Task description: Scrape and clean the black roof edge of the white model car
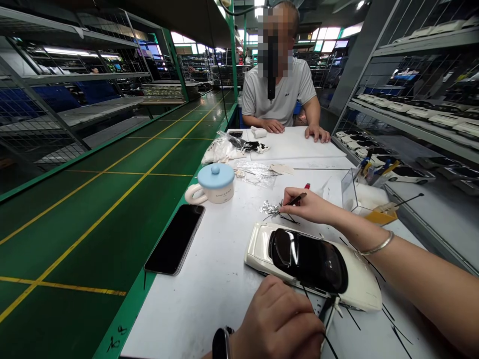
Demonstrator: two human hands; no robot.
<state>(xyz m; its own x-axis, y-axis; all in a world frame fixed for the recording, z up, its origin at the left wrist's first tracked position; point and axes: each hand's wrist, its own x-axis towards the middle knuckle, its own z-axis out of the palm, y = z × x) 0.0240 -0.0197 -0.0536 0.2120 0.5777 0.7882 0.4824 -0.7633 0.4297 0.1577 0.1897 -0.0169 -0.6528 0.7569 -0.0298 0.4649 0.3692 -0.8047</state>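
Observation:
A cream-white model car (359,267) with a black roof and dark windows lies on the white work table. Its near-side door (329,319) stands open toward me. My left hand (279,319) is closed beside that door, fingers curled and partly hidden, so what they grip is unclear. My right hand (299,205), beyond the car, pinches dark slim tweezers (297,199). Their tip end is hidden by the fingers, close to a small pile of silvery bits (269,207) and thin black strips (290,218).
A phone (175,239) and a lidded mug (215,184) stand along the left edge. Plastic bags (224,148) lie farther back. A clear box (355,194) with pens is at the right. A co-worker (279,92) sits opposite, behind a hanging black tool (271,70). Racks hold more model cars (430,117).

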